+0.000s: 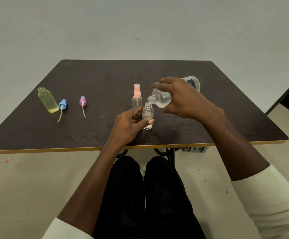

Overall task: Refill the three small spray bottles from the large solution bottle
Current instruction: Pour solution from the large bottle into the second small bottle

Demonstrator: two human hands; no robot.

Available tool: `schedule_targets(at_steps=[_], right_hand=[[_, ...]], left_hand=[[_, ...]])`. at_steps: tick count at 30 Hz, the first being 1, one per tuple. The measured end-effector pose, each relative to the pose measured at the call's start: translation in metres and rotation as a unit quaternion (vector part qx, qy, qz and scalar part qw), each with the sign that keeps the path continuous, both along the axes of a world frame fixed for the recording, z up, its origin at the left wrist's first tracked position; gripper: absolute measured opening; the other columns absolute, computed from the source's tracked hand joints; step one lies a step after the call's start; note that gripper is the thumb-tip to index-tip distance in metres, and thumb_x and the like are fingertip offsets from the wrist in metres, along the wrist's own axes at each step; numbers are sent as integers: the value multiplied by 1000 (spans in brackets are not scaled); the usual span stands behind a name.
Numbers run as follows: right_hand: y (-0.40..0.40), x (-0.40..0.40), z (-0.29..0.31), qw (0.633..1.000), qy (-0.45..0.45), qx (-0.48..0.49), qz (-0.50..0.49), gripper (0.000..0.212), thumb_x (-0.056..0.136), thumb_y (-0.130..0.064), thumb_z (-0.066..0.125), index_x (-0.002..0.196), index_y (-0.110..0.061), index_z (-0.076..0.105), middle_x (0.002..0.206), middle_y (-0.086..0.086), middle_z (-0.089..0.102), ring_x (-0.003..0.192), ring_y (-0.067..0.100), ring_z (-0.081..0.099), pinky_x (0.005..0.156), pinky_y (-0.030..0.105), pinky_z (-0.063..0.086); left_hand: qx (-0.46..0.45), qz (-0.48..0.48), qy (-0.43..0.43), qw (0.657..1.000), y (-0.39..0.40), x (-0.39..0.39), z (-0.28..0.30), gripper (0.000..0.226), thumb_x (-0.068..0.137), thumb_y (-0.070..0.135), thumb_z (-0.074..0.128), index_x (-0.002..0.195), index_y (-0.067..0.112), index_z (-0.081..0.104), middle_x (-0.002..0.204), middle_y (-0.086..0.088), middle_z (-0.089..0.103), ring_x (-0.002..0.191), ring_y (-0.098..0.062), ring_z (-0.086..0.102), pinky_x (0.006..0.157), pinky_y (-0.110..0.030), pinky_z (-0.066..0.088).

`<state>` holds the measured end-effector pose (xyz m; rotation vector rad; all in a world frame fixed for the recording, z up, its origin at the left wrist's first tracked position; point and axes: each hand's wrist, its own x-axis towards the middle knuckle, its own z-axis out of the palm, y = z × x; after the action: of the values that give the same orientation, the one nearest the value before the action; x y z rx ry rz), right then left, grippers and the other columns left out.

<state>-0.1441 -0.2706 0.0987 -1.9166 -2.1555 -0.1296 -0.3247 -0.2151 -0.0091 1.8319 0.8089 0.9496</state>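
dark table [88, 135], white wall, pale floor | our left hand [128, 125] pinches the clear small bottle [147, 116], upright, little liquid at bottom | right hand [186, 99], fingers curled, tips the large solution bottle [162, 99] over its mouth | pink-capped bottle [137, 97] behind | yellow bottle [48, 100] uncapped far left
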Motion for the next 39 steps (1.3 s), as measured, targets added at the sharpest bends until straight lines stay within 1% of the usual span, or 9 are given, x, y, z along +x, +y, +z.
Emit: schedule_targets(at_steps=[2,6,8,12,16,21,24,36,39], right_hand=[[0,0,0,1000,0,1,0,78,77,-17,79,146,-22,43,150,2,44,140,20,35,112,39,29],[0,0,0,1000,0,0,0,78,77,-17,79,146,-22,43,150,2,44,140,20,35,112,39,29],[1,1,-1,1000,1,0,0,78,76,-17,79,145,-22,43,149,2,45,140,20,36,112,40,30],[2,1,-2,1000,1,-2,-3,79,76,-18,80,146,-23,43,150,2,44,140,20,35,112,41,30],[2,1,-2,1000,1,1,-2,79,76,-18,79,146,-22,43,150,2,44,140,20,35,112,40,30],[1,1,0,1000,0,1,0,78,77,-17,79,146,-22,43,150,2,45,140,20,35,112,39,29],[0,0,1,1000,0,0,-2,78,77,-17,79,146,-22,43,150,2,44,141,20,34,112,39,29],[-2,-2,3,1000,-2,-1,0,77,78,-15,78,146,-21,42,150,2,44,140,19,35,111,36,28],[-1,-1,3,1000,-3,0,2,77,78,-15,78,146,-21,43,149,2,45,140,19,35,111,35,28]], left_hand=[[0,0,0,1000,0,0,0,38,87,20,79,123,21,68,106,10,75,95,2,71,79,-8,51],[1,-2,-6,1000,-1,0,0,36,87,16,79,121,22,67,105,12,74,95,3,71,79,-8,51],[-1,-3,-5,1000,0,0,0,36,87,17,79,121,20,68,106,10,75,96,0,72,80,-10,52],[1,-1,-1,1000,2,0,-1,43,87,20,79,128,14,67,111,6,75,98,-2,72,82,-12,54],[1,-1,-1,1000,1,0,-1,45,87,20,79,130,14,66,112,6,75,99,-2,72,82,-12,53],[-3,-3,-5,1000,0,0,0,40,87,18,79,125,19,66,108,10,74,97,1,71,80,-10,52],[-1,-2,-3,1000,1,0,0,44,87,20,79,129,16,66,111,7,75,99,-1,72,82,-12,54],[1,2,-5,1000,2,1,-2,44,86,21,80,128,21,65,111,6,75,99,-3,72,86,-17,56],[-1,3,-5,1000,3,1,-3,45,86,21,80,129,19,66,112,4,76,100,-4,72,86,-18,56]])
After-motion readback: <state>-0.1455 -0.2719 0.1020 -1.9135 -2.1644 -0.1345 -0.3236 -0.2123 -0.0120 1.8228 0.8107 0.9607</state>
